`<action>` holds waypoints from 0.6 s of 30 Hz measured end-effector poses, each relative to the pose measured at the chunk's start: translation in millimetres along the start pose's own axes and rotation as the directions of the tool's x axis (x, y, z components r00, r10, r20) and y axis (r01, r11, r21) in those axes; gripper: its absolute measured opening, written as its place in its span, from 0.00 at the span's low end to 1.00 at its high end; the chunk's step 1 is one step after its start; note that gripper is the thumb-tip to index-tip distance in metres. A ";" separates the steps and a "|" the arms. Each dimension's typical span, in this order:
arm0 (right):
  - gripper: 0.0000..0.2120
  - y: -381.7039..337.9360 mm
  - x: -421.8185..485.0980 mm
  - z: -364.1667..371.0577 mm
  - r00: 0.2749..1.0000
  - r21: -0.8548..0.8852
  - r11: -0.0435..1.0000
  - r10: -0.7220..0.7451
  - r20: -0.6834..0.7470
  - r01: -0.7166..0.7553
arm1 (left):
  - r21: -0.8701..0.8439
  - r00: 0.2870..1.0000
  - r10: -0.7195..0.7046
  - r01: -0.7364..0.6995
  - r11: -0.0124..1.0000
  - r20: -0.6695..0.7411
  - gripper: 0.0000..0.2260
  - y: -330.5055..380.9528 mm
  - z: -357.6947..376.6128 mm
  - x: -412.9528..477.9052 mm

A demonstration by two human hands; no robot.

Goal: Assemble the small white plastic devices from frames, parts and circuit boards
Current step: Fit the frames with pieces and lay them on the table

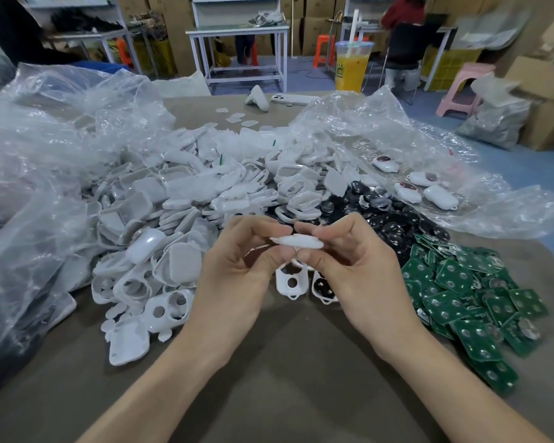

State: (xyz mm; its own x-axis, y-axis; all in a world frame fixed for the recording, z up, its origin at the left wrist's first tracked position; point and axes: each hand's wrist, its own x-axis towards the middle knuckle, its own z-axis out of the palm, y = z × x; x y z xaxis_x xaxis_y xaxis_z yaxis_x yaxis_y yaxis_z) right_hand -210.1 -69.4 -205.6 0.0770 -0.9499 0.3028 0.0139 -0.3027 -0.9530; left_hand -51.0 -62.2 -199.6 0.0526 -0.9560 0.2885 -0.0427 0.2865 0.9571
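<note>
Both hands meet above the table's middle and pinch one small white plastic part (pixel 296 242) seen edge-on. My left hand (pixel 237 270) holds its left end between thumb and fingers; my right hand (pixel 352 266) grips its right end. Under the hands lie a white frame with round holes (pixel 290 282) and a frame with a black piece in it (pixel 323 287). A heap of white frames and covers (pixel 186 212) fills the left and centre. Black round parts (pixel 381 209) lie behind the right hand. Green circuit boards (pixel 470 298) are piled at the right.
Clear plastic bags (pixel 45 161) crowd the left side, and another bag (pixel 429 161) at the right rear carries several assembled white devices (pixel 419 187). A drink cup (pixel 352 65) stands at the table's far edge. People work at benches behind.
</note>
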 end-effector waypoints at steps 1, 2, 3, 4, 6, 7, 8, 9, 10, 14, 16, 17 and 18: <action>0.14 0.5 -0.5 -1.7 1.000 -0.045 0.999 -0.014 -0.007 0.014 | 0.001 1.000 -0.001 0.001 1.000 0.022 0.14 0.2 -1.5 -0.1; 0.15 1.2 -0.6 -3.9 1.000 -0.087 0.996 -0.029 -0.013 0.028 | 0.012 0.998 -0.012 0.012 1.000 0.059 0.12 0.3 -3.1 -0.2; 0.14 1.4 -0.8 -6.0 0.999 -0.135 0.990 -0.048 -0.018 0.046 | 0.029 0.993 -0.030 0.027 0.999 0.113 0.08 -0.1 -5.0 -0.5; 0.13 1.1 -0.7 -7.8 0.997 -0.190 0.979 -0.075 -0.021 0.069 | 0.044 0.983 -0.059 0.052 0.998 0.172 0.06 -0.7 -6.9 -1.6; 0.13 1.4 -0.5 -9.7 0.993 -0.282 0.953 -0.115 -0.011 0.107 | 0.033 0.962 -0.128 0.123 0.992 0.241 0.09 -3.1 -8.2 -2.2; 0.13 2.2 -0.4 -9.8 0.993 -0.297 0.948 -0.118 -0.004 0.111 | -0.019 0.957 -0.158 0.168 0.986 0.244 0.08 -4.4 -7.7 -1.3; 0.13 3.0 -0.3 -9.3 0.994 -0.286 0.952 -0.110 0.004 0.107 | -0.105 0.951 -0.195 0.225 0.969 0.238 0.08 -4.9 -6.6 0.1; 0.13 3.6 -0.2 -8.5 0.996 -0.245 0.965 -0.092 0.017 0.093 | -0.195 0.943 -0.231 0.279 0.940 0.238 0.10 -5.5 -6.1 1.5; 0.14 4.0 0.0 -8.0 0.997 -0.180 0.981 -0.063 0.035 0.068 | -0.268 0.934 -0.265 0.326 0.907 0.240 0.12 -5.6 -5.8 2.6; 0.16 -0.5 3.8 -8.4 0.987 0.097 0.995 0.013 0.163 -0.029 | -0.318 0.931 -0.286 0.348 0.882 0.226 0.10 -4.9 -8.9 5.0; 0.18 -1.3 4.9 -10.3 0.983 0.153 0.984 0.062 0.175 -0.089 | -0.309 0.929 -0.300 0.358 0.881 0.218 0.09 -4.4 -10.0 4.8; 0.19 -0.7 5.3 -11.2 0.982 0.166 0.979 0.089 0.169 -0.118 | -0.304 0.927 -0.307 0.363 0.881 0.217 0.09 -5.0 -10.5 4.5; 0.20 0.6 5.5 -12.1 0.979 0.176 0.974 0.116 0.168 -0.145 | -0.297 0.927 -0.309 0.362 0.883 0.212 0.09 -4.8 -10.7 4.3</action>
State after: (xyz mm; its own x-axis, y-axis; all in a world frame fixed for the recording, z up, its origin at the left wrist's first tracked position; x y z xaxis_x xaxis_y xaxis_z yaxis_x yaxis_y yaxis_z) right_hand -221.6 -75.7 -204.4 0.2442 -0.9520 0.1844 0.1781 -0.1429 -0.9736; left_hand -39.9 -67.0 -202.7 -0.1491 -0.9882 -0.0339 0.2781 -0.0748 0.9576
